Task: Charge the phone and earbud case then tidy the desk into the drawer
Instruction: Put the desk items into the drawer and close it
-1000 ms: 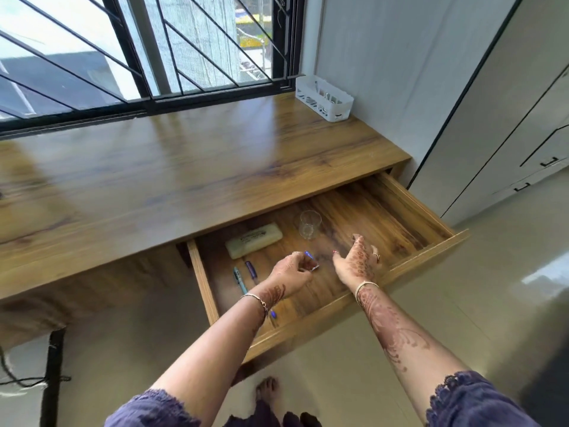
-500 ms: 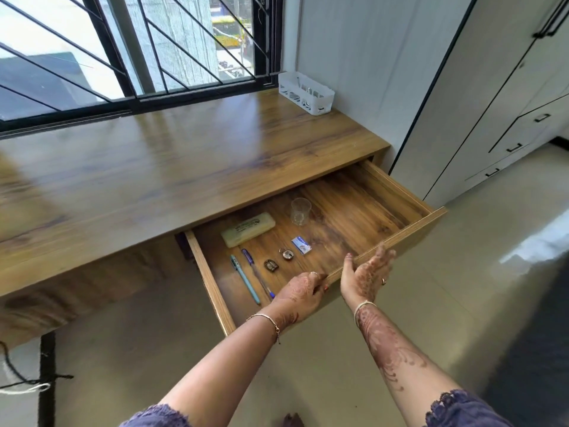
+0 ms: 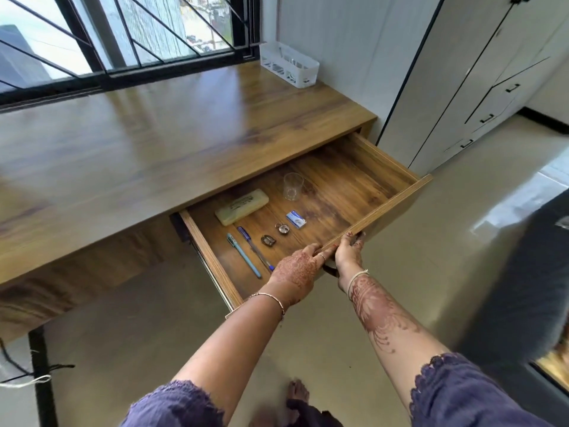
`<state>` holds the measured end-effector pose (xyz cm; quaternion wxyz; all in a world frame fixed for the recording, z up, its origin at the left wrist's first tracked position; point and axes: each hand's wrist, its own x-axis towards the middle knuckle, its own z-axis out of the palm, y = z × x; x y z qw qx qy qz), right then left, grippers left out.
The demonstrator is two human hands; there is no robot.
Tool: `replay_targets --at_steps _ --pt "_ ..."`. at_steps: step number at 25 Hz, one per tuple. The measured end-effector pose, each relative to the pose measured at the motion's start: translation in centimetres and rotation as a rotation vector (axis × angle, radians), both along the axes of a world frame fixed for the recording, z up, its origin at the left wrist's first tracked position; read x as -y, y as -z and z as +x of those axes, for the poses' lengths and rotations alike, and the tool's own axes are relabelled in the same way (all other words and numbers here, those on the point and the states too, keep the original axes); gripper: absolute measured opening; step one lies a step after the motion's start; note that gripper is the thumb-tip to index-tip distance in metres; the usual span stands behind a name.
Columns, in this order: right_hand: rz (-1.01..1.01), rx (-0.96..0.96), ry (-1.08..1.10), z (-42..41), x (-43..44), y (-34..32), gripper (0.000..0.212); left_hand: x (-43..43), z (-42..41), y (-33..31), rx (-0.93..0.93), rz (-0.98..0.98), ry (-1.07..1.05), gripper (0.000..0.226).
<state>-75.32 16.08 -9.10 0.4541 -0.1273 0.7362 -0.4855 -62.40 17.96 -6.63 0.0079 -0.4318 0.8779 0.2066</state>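
The wooden drawer [image 3: 391,204] stands pulled out from under the desk [image 3: 154,143]. Inside lie a pale green case [image 3: 241,206], a clear glass [image 3: 293,186], a small blue-and-white box [image 3: 296,219], two small metal items [image 3: 282,228] [image 3: 268,241] and two pens [image 3: 244,254] [image 3: 254,248]. My left hand [image 3: 297,268] rests over the drawer's front edge, fingers on the rim. Right beside it, my right hand [image 3: 348,252] grips the same front edge, fingers curled over the top. No phone or earbud case is in view.
A white slotted basket [image 3: 289,69] sits at the desk's far right corner against the wall. Barred windows run behind the desk. White cabinets [image 3: 492,87] stand to the right. A dark cable [image 3: 18,371] trails on the floor at the left.
Both hands left the inside of the drawer, where the left had set down the small box, and came back to its front edge, which they now hold.
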Motion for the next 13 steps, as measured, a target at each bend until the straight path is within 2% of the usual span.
replay_targets --at_steps 3,13 --pt "0.017 0.091 0.0 -0.3 0.2 -0.5 0.05 -0.1 -0.5 -0.4 -0.003 0.006 -0.069 0.073" --pt "0.014 0.161 -0.112 0.0 4.4 -0.7 0.051 3.5 -0.3 -0.9 0.105 -0.085 -0.242 0.068"
